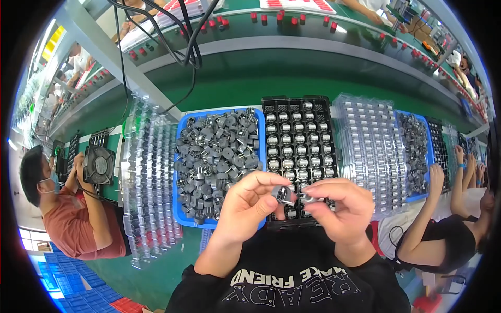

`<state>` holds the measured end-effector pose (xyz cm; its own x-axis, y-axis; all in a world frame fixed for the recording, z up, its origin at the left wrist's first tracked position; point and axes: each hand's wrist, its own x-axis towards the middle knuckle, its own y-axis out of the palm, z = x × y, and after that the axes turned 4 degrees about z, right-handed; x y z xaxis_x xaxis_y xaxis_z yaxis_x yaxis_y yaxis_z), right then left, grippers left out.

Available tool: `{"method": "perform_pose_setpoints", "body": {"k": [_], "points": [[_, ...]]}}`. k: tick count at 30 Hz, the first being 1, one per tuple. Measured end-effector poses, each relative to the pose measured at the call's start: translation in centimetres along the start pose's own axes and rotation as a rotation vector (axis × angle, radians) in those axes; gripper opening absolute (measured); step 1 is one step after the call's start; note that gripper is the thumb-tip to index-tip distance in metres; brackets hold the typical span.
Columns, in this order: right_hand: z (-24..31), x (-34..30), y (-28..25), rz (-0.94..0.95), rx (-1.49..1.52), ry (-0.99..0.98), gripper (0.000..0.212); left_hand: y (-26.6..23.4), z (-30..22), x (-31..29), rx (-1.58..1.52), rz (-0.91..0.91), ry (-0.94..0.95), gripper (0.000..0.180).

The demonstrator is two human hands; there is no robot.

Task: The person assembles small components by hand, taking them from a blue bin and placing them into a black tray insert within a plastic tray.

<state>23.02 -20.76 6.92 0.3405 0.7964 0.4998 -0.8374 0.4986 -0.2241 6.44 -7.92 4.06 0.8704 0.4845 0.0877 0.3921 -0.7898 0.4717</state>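
Note:
My left hand (249, 207) pinches a dark grey round part (282, 194) with metal prongs between thumb and fingers. Close beside it, my right hand (343, 209) grips a small shiny metal piece (307, 197) at its fingertips; its exact kind is too small to make out. Both hands are raised over the near end of a black tray (319, 103), which carries rows of silver cylindrical parts (301, 150). To its left stands a blue bin (177, 203) heaped with loose grey round parts (219, 151) like the one in my left hand.
Stacked clear plastic trays stand left (148, 193) and right (368, 151). Another blue bin (430, 151) lies farther right. A co-worker (83, 224) sits at left by a black fan (99, 165), another (443, 248) at right. Black cables (195, 57) hang ahead, before a bench with red caps.

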Motion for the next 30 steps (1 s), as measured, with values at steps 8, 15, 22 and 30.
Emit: {"method": "perform_pose_setpoints", "body": {"k": [8, 15, 22, 30], "points": [[-0.2, 0.4, 1.9, 0.054, -0.224, -0.257, 0.026, 1.0, 0.1, -1.2, 0.075, -0.03, 0.092, 0.045], [-0.6, 0.0, 2.3, 0.066, -0.203, -0.249, 0.027, 0.4, -0.1, -1.8, 0.126, -0.022, 0.061, 0.041], [-0.8, -0.2, 2.4, 0.083, -0.225, -0.246, 0.03, 0.1, 0.5, -2.2, 0.116, -0.079, 0.007, 0.049], [-1.0, 0.7, 2.0, 0.205, -0.351, -0.26, 0.033, -2.0, 1.3, -2.1, 0.056, 0.023, -0.083, 0.033]]}}
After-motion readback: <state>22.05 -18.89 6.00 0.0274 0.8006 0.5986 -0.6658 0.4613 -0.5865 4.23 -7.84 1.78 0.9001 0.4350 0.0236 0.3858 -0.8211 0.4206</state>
